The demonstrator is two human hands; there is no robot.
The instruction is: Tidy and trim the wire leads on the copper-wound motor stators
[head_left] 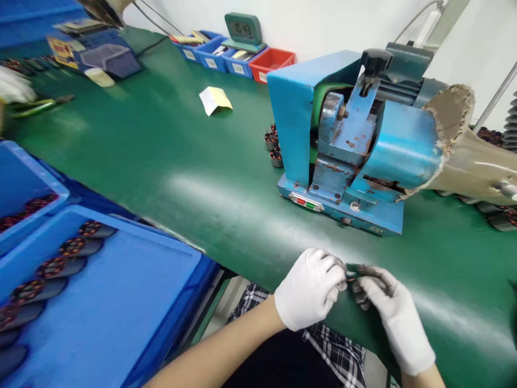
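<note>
Right between your two gloved hands, at the near edge of the counter, sits a small part with thin copper-coloured wire ends; it is mostly hidden, so its shape is hard to tell. Your left hand is curled around it, fingertips pinching the wire, while your right hand pinches it from the other side, likely to steady it. Just beyond stands a blue machine with worn paint. To your left, blue trays hold rows of dark wound stators.
</note>
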